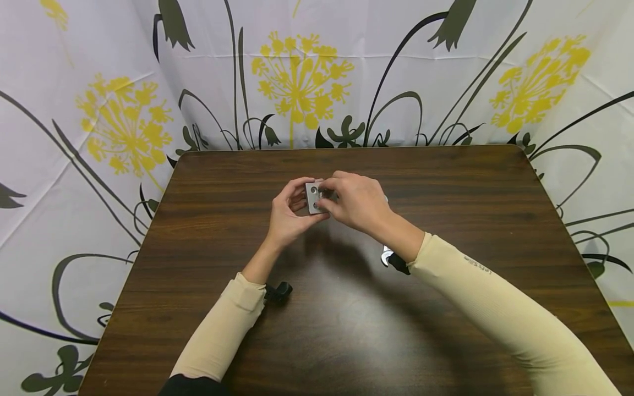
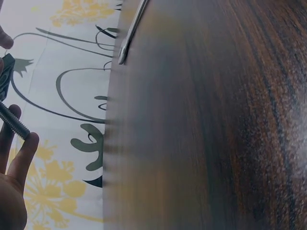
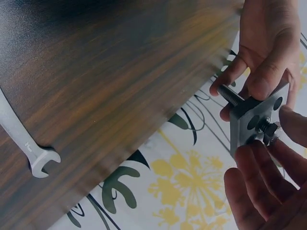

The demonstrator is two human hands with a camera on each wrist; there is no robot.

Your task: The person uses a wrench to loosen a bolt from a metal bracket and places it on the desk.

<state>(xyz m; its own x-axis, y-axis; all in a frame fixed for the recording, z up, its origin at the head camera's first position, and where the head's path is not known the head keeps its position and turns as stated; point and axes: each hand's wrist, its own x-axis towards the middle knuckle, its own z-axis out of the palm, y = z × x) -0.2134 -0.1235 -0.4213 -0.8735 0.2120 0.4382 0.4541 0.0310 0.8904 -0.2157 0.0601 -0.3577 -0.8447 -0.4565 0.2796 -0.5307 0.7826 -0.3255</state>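
A grey metal plate (image 1: 311, 199) with several holes is held above the table by the left hand (image 1: 289, 217), its thumb and fingers at the plate's edges. In the right wrist view a threaded bolt (image 3: 230, 96) sticks out from one side of the plate (image 3: 240, 125), and a smaller bolt with a hex head (image 3: 271, 128) stands on the other face. Beside that head are the fingertips of the right hand (image 1: 359, 201), which touch the plate and the small bolt. The left wrist view shows the long bolt's thread (image 2: 14, 122) near the left hand's fingers.
An open-ended wrench (image 3: 21, 134) lies on the wooden table (image 1: 337, 341), partly hidden under the right forearm in the head view. Black straps sit at both wrists. A floral curtain (image 1: 386, 33) hangs behind the table's far edge.
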